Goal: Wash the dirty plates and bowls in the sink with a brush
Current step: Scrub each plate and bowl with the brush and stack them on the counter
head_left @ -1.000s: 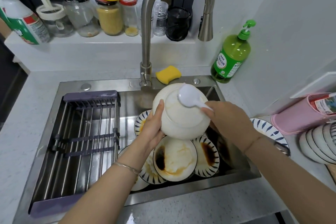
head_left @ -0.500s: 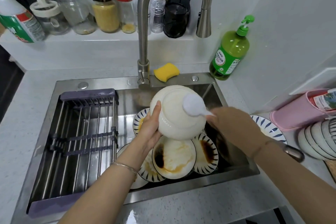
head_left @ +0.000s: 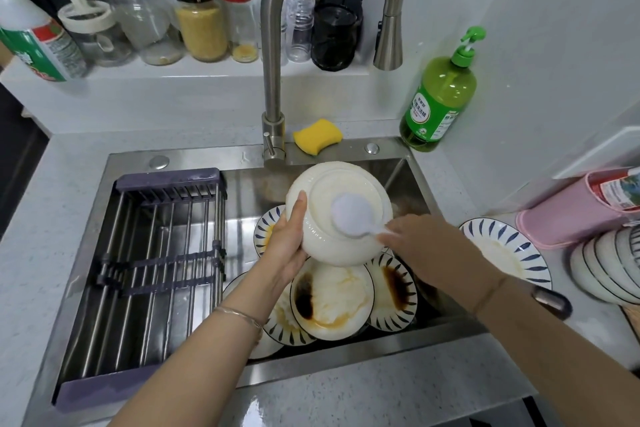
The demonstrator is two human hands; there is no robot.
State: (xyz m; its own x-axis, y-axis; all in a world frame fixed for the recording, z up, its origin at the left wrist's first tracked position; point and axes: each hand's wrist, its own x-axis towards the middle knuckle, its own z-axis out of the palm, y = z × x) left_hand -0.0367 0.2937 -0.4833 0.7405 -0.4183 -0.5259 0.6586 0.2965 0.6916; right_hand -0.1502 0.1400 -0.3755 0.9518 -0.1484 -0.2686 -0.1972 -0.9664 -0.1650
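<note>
My left hand (head_left: pixel 285 246) holds a white bowl (head_left: pixel 325 246) tilted over the steel sink (head_left: pixel 194 158), its underside facing me. My right hand (head_left: pixel 420 246) grips a white round-headed brush (head_left: pixel 353 215) whose head presses on the bowl's base. Below the bowl lie several dirty plates: a white one with dark sauce and orange smears (head_left: pixel 332 302), and blue-patterned ones (head_left: pixel 393 291) around it, partly hidden by my hands and the bowl.
A purple drain rack (head_left: pixel 152 260) fills the sink's left half. The faucet (head_left: pixel 277 45) arches above, a yellow sponge (head_left: pixel 317 135) at its base. Green soap bottle (head_left: pixel 438 94) right. A patterned plate (head_left: pixel 509 253), stacked bowls (head_left: pixel 609 263) and pink container (head_left: pixel 568 215) sit on the right counter. Jars line the back ledge.
The brush head has slid from the upper part of the bowl's base down and to the right, with my right hand following. My left hand keeps the same hold on the bowl.
</note>
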